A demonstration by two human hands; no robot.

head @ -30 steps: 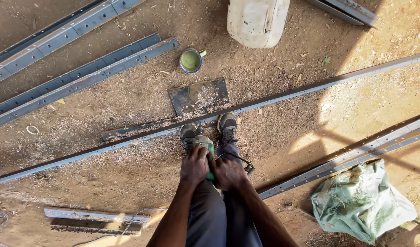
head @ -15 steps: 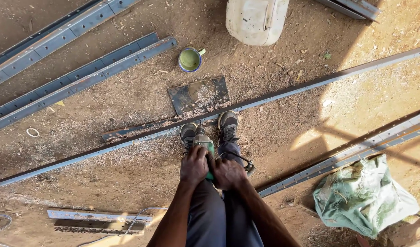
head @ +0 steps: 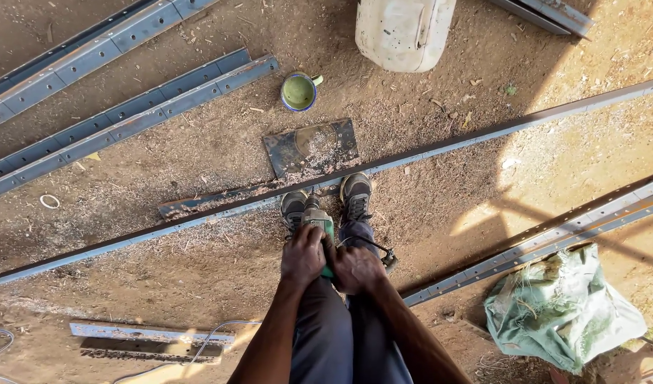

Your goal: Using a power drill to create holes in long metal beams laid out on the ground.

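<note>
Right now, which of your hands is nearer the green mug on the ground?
Left. The left hand grips the green power tool roughly below the green mug; the right hand sits lower and further right.

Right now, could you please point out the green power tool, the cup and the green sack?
green power tool (head: 322, 222), head view, its body.
cup (head: 298, 92), head view, its inside.
green sack (head: 562, 306), head view, its middle.

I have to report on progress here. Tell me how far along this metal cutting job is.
Done: cannot tell; only debris lies around the flat metal plate. In hand: left hand and right hand grip a green power tool above the long steel bar by the shoes. Left: no finished cut shows on that bar.
</note>
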